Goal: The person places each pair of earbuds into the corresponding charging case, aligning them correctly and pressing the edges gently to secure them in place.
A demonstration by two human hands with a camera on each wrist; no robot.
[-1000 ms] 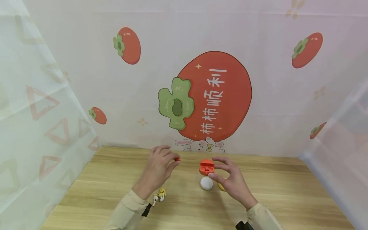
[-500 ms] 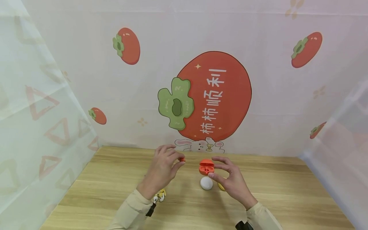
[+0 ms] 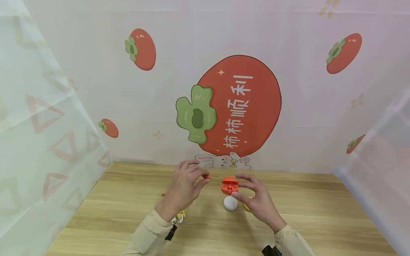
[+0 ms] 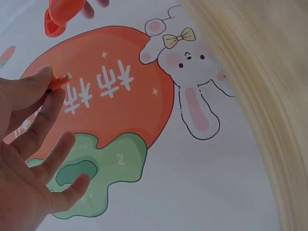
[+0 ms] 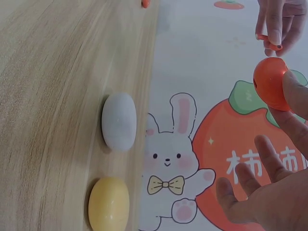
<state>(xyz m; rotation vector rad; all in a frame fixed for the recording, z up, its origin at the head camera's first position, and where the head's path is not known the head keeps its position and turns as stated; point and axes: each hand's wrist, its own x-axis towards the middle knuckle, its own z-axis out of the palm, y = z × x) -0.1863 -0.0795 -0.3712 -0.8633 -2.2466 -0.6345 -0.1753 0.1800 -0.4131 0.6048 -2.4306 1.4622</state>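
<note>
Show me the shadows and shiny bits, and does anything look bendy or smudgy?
Head view: a faint shadow on the table; right wrist view: a soft shine on the orange case, and shadow along the left side of the white egg-shaped piece; left wrist view: the left hand looks dim, the table's edge curves and its wood grain looks smudgy.

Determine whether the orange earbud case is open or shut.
Open: the head view shows the orange earbud case with its lid raised, interior exposed.
</note>
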